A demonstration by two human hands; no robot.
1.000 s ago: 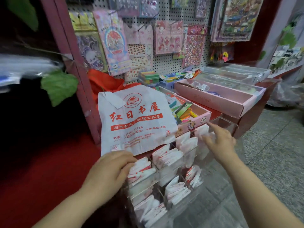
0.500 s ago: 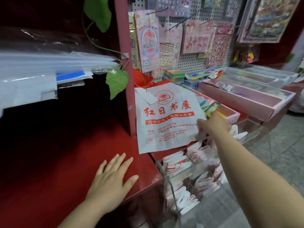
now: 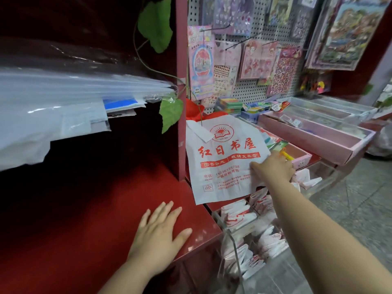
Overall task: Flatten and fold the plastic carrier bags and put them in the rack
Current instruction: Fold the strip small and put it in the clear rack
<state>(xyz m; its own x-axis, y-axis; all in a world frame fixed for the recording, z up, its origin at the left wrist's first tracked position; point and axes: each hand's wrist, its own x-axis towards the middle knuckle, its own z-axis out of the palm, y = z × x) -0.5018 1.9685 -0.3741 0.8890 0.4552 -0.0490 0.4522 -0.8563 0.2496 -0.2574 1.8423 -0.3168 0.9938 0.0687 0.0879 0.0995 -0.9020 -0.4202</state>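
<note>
White carrier bag [image 3: 224, 158] held by right hand [image 3: 273, 168]

The left hand [image 3: 158, 236] is moved from the rack [image 3: 231, 242] onto the red surface [image 3: 89, 213]; the carrier bag [image 3: 222, 160] is reached by the right hand [image 3: 273, 167]

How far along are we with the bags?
Done: many folded bags already fill compartments of the clear rack. In hand: the right hand grips the right edge of one unfolded carrier bag; the left hand rests flat on the red shelf. Left: flatten, fold and rack that bag.
</note>
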